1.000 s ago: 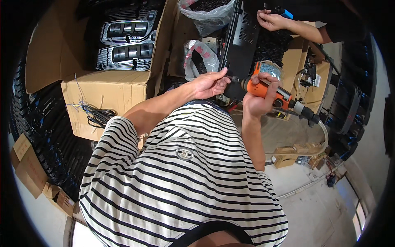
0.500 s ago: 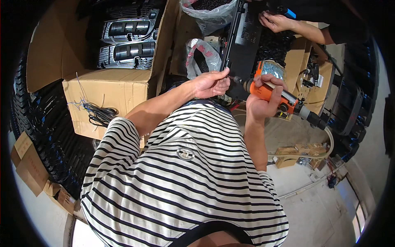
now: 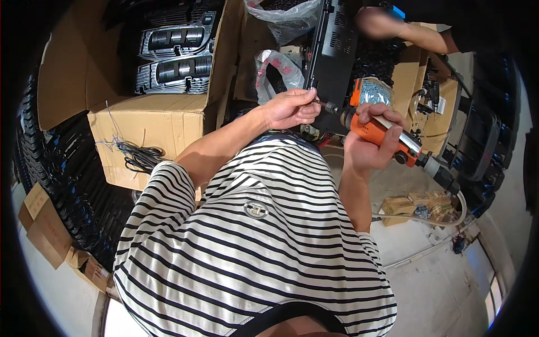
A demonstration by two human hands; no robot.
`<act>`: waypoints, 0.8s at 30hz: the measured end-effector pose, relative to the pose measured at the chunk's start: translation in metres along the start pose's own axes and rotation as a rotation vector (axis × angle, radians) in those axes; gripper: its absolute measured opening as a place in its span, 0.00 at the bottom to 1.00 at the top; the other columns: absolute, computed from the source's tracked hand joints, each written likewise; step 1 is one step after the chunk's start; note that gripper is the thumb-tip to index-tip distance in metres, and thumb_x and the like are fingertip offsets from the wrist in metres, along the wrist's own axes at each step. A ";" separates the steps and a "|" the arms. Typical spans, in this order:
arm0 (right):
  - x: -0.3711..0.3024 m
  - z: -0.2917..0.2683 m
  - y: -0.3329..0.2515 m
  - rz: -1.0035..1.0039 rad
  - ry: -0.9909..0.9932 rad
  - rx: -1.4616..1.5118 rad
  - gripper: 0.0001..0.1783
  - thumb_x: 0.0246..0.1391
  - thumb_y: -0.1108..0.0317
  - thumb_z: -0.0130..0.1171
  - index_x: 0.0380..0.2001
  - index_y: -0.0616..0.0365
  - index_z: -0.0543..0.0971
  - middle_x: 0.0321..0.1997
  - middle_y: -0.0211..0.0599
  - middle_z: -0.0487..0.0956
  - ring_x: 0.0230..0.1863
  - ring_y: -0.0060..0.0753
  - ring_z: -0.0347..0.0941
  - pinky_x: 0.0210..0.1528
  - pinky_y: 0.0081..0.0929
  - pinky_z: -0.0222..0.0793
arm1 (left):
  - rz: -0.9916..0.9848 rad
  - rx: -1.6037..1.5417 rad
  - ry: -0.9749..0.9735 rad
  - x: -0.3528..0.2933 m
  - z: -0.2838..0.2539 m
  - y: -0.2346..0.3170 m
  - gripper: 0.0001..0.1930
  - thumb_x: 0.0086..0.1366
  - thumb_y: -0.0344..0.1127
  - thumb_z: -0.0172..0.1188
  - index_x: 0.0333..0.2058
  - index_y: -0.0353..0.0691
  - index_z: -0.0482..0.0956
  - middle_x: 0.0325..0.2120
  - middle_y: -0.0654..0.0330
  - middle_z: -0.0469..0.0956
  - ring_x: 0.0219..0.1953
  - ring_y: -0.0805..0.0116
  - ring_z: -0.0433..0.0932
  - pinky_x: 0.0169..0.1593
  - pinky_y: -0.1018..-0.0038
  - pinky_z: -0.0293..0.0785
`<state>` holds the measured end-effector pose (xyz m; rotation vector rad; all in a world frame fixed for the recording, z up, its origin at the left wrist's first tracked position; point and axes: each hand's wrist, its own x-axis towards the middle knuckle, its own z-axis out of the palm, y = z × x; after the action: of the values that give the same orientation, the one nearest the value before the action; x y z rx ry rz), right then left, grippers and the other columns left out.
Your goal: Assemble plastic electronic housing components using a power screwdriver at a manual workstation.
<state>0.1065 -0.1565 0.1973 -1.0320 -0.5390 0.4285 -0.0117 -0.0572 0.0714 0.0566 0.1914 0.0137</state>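
An orange air screwdriver [image 3: 368, 131] with a silver strip lies in my right hand [image 3: 364, 151], whose fingers wrap round its body. Its bit points left, at the near end of a long black perforated panel [image 3: 336, 64]. There my left hand [image 3: 292, 109] is closed, thumb and forefinger pinched together beside the panel's corner and the bit tip. Whatever sits between those fingertips is too small to make out. A clear plastic bag [image 3: 287, 73] with red print stands just beyond my left hand.
At left, an open cardboard box [image 3: 151, 126] holds black-and-silver molded parts [image 3: 182, 70]; a coiled black cable [image 3: 143, 157] hangs on its front. Across the panel is another person's hand [image 3: 379, 23]. A pale hose [image 3: 461, 210] loops from the screwdriver past small cartons [image 3: 398, 206].
My right hand and the screwdriver have shifted slightly right. My left hand has moved a little right too, still pinched. The other person's hand has moved up and is blurred.
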 end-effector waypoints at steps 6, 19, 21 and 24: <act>-0.001 0.004 -0.005 -0.031 -0.050 -0.062 0.17 0.62 0.54 0.45 0.40 0.58 0.71 0.35 0.46 0.76 0.29 0.35 0.68 0.38 0.39 0.65 | 0.011 0.092 -0.022 0.000 -0.002 -0.001 0.19 0.71 0.48 0.47 0.28 0.40 0.74 0.17 0.68 0.61 0.19 0.78 0.54 0.26 0.80 0.54; 0.000 0.013 -0.012 -0.089 -0.065 -0.081 0.18 0.61 0.53 0.47 0.40 0.59 0.71 0.35 0.49 0.76 0.28 0.36 0.69 0.38 0.40 0.66 | 0.040 0.184 0.019 -0.002 0.011 -0.001 0.21 0.70 0.53 0.46 0.32 0.40 0.77 0.15 0.68 0.58 0.19 0.78 0.54 0.25 0.80 0.53; 0.000 0.012 -0.006 -0.092 -0.073 -0.099 0.18 0.62 0.54 0.46 0.40 0.60 0.70 0.35 0.49 0.76 0.29 0.36 0.69 0.39 0.40 0.67 | 0.050 0.219 0.052 -0.002 0.011 0.000 0.23 0.70 0.54 0.45 0.32 0.39 0.77 0.15 0.68 0.58 0.19 0.78 0.55 0.25 0.80 0.53; 0.000 0.012 0.007 -0.101 -0.061 -0.121 0.17 0.62 0.56 0.48 0.40 0.60 0.70 0.35 0.49 0.76 0.29 0.37 0.69 0.39 0.40 0.68 | -0.058 0.133 0.102 -0.005 0.002 0.001 0.27 0.70 0.57 0.45 0.32 0.35 0.77 0.15 0.68 0.59 0.18 0.78 0.55 0.25 0.80 0.54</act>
<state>0.0989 -0.1455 0.1959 -1.1054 -0.6748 0.3421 -0.0162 -0.0563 0.0747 0.1828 0.2961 -0.0538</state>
